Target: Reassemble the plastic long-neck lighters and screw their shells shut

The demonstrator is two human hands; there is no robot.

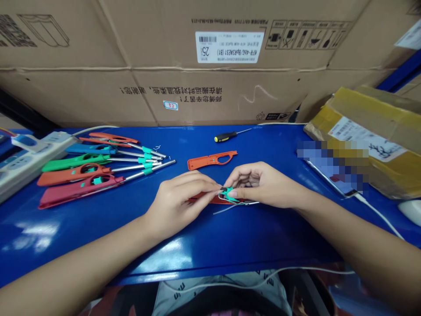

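My left hand (184, 197) pinching a small black part (224, 188), right hand (263, 184) gripping a teal plastic piece (228, 193), long orange plastic half-shell (208, 161) at eleven o'clock from it

Bench (223, 239) is open up front, tbh. Lighters (79, 163) crowd past the left hand (180, 197), phone (327, 175) and taped box (388, 118) past the right hand (263, 184); carton (138, 92) walls off the back.

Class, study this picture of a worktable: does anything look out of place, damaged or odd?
Yes: the print on the large carton behind the blue table reads upside down, so it seems inverted. An orange casing piece lies loose beyond the left hand, near the screwdriver. No spill is visible.
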